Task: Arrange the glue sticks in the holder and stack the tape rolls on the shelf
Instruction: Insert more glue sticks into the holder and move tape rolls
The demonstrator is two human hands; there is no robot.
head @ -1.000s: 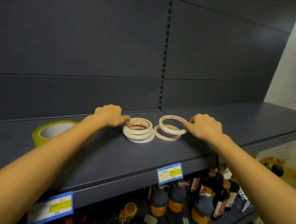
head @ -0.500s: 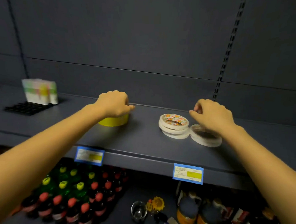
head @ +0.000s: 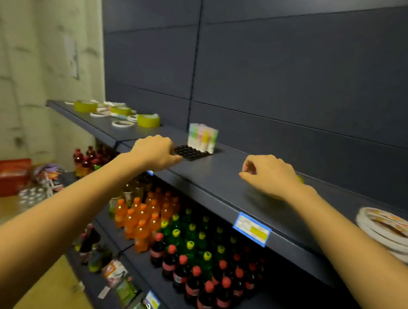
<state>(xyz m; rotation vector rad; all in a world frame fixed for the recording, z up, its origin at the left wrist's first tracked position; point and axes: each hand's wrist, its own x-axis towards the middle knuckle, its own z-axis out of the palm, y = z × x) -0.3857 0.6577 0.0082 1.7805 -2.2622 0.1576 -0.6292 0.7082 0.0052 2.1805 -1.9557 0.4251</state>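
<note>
— Glue sticks (head: 202, 137), where?
— Upright in one tight pastel bundle, at the far corner of the black holder (head: 193, 153), close to the dark back panel. Rows of round sockets showing in front of the bundle.
— And the holder?
— Flat on the upper shelf (head: 220, 188), a little left of the middle of the view.
— Left hand (head: 154, 153)?
— Knuckles up, fingers curled under, right at the holder's near left edge and overlapping it. Fingertips hidden beneath the hand, so no telling whether gripping the holder, touching it, or just short of it.
— Right hand (head: 271, 175)?
— Over the shelf, well to the right of the holder. Fingers curled in, thumb tip close to the forefinger, nothing visible between them. Behind the wrist, only a sliver of a yellow-green roll (head: 300, 179), too hidden to say more.
— And the tape?
— Two groups, both at the same shelf level. At the far right edge of the view, a stack of white rolls (head: 387, 229) with printed tops, blurred. At the far left end, by the pale wall, loose yellow-green rolls (head: 148, 120) and thin white rolls (head: 122, 124), lying flat.
— Anything else?
— Blue price label (head: 252, 229) on the shelf's front lip, below the right forearm. Lower shelves packed with bottles (head: 142, 222): orange, green, dark with red caps. Red basket (head: 8, 172) off to the left, blurred.
</note>
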